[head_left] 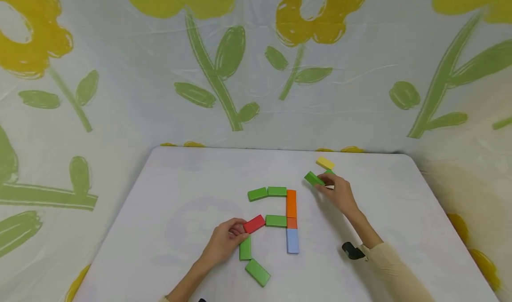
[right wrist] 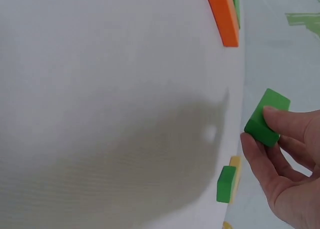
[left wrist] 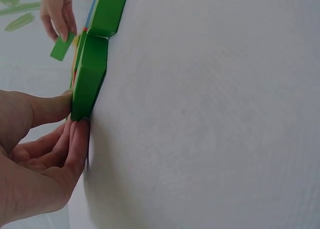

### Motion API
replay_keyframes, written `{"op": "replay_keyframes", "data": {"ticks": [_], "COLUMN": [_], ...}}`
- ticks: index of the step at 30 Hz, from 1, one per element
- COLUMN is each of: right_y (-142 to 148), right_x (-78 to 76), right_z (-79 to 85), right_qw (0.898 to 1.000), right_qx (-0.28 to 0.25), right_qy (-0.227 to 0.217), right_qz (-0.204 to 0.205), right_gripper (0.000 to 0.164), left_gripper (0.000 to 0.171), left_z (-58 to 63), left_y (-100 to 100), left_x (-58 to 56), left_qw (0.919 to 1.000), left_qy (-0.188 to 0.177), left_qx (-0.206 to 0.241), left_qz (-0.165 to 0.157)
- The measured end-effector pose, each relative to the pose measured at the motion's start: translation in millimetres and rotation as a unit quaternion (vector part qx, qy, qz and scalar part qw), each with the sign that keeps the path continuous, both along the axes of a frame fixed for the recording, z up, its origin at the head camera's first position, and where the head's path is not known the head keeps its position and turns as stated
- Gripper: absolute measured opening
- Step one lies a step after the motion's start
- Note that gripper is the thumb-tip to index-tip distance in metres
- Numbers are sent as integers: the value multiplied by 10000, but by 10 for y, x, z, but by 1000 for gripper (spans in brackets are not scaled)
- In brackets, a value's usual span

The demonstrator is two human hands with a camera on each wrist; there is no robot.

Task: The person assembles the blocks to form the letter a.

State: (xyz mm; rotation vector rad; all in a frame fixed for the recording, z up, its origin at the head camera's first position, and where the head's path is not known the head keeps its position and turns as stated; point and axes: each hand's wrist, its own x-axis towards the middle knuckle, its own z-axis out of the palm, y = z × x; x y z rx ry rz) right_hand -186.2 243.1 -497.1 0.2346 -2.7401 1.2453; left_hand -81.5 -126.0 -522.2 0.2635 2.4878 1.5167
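Observation:
In the head view my left hand [head_left: 226, 242] is at the upper end of a green block [head_left: 245, 248], beside the left end of a red block [head_left: 254, 224]. The left wrist view shows the thumb and fingers pinching that green block [left wrist: 90, 76] at its end; the red one is mostly hidden behind. My right hand [head_left: 339, 194] holds another green block [head_left: 314, 178] above the table, tilted, between thumb and fingers. Under this hand lies one more green block [right wrist: 226, 184], next to a yellow block [head_left: 325, 163].
Right of the red block, a green block [head_left: 276, 221] meets a column of orange [head_left: 291, 203] and blue [head_left: 292, 241] blocks. Two green blocks [head_left: 277, 191] run left from the column's top. A slanted green block [head_left: 258, 272] lies nearest the person. Flowered cloth [head_left: 256, 71] surrounds the white table [head_left: 176, 182].

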Motion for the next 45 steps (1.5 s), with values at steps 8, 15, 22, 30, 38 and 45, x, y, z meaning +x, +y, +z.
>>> {"op": "replay_keyframes", "data": {"ticks": [8,15,22,30,38,45], "right_y": [-37,-57,-135,-221,-326,-424], "right_x": [391,688,937,1180,1356,1468], "right_z": [41,38,49,26,-6,-21], "right_qw": [9998,9992,9977,9915,9803,9699], "right_qx": [-182,-268,-409,-844,-1101,-1193], "right_qy": [-53,-198,-410,-782,-1099,-1255], "right_qz": [43,207,359,615,1217,1714], "right_gripper": [32,32,31,29,29,29], "left_gripper": [30,31,31,31,30,30], "left_z": [0,-5,-25,-32,-34,-36], "left_y": [-3,-2,-20,-6,-5,-8], "left_x": [7,-6,-14,-19,-22,-22], "left_qw": [10000,9999,9999,9999,9999,9999], "left_qy": [43,43,62,82,102,70], "left_qx": [40,121,107,93,75,89], "left_qz": [1,15,31,7,49,50]}}
